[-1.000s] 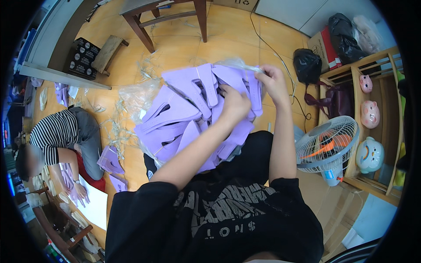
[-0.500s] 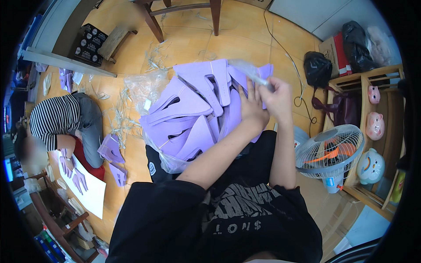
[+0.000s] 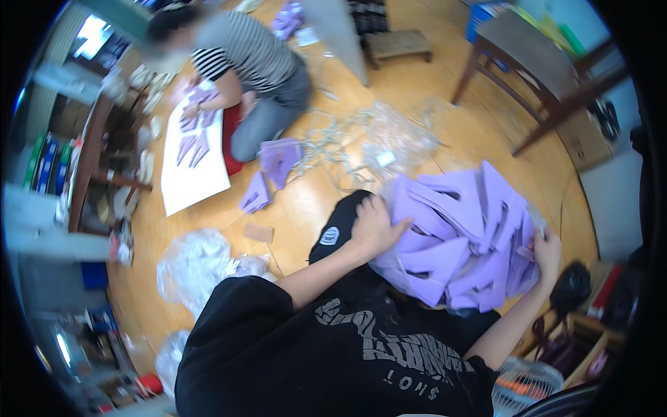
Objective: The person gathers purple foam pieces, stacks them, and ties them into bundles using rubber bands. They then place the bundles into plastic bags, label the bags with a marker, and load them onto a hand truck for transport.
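A heaped stack of lilac, foam-like cut-outs (image 3: pixel 445 260) with pointed shapes and slots lies before me in a clear plastic bag (image 3: pixel 536 221). At its left side, my left hand (image 3: pixel 375 226) is closed on the bag's edge, fingers bent and thumb against the lilac pieces; this grip is slightly blurred. On the far right side of the heap, my right hand (image 3: pixel 547 254) pinches the bag's rim between thumb and fingers. Part of the bag under the heap is hidden.
A co-worker (image 3: pixel 257 76) kneels far left over a white sheet (image 3: pixel 198 187) with lilac pieces. Loose lilac pieces (image 3: pixel 280 161) and crumpled plastic (image 3: pixel 396 142) lie on the floor. Clear bags (image 3: pixel 194 267) sit left of me, a fan (image 3: pixel 526 386) at lower right, a wooden chair (image 3: pixel 521 59) beyond.
The view has swung left. My left hand has left the top of the pile for its left side. My right hand has moved from the far end to the bag's right rim.
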Tool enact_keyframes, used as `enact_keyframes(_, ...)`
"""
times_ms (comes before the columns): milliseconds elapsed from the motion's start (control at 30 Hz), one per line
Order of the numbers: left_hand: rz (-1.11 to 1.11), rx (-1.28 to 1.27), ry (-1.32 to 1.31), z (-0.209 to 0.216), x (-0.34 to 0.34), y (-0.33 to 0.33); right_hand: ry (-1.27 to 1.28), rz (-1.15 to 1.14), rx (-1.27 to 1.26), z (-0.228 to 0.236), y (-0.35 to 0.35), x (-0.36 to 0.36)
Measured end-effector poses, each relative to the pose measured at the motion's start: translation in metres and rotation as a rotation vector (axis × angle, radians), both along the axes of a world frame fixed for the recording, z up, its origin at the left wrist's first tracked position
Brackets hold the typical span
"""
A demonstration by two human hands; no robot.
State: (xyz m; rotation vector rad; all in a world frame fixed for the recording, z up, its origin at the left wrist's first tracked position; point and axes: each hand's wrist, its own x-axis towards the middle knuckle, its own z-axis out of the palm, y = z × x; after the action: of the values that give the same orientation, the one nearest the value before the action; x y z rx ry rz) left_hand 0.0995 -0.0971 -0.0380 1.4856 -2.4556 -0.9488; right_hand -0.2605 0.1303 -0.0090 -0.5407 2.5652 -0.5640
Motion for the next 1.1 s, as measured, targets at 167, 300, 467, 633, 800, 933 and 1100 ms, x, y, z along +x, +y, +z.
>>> enact_keyframes(167,0.301,0.799,0.310,-0.033,0.018,-0.030,0.104,-0.087,-0.658,-0.031,-0.008,0.007)
enact_keyframes(300,0.290,1.175,0.330,-0.029,0.021,-0.049,-0.120,-0.171,-0.807,-0.036,0.002,0.007)
enact_keyframes(467,0.568,1.334,0.548,-0.021,0.027,-0.052,-0.094,-0.216,-0.892,-0.022,-0.012,0.010)
enact_keyframes(633,0.574,1.367,0.601,-0.023,0.025,-0.058,-0.069,-0.305,-1.001,-0.007,-0.038,0.020)
enact_keyframes(800,0.286,1.021,0.521,0.015,0.011,-0.072,-0.046,-0.364,-1.128,0.012,-0.071,0.021)
enact_keyframes(933,0.197,0.643,0.410,0.045,0.003,-0.076,0.013,-0.465,-1.150,0.022,-0.092,0.018)
enact_keyframes(1100,0.262,0.470,0.548,0.028,-0.012,-0.110,0.087,-0.487,-1.099,0.020,-0.128,0.006)
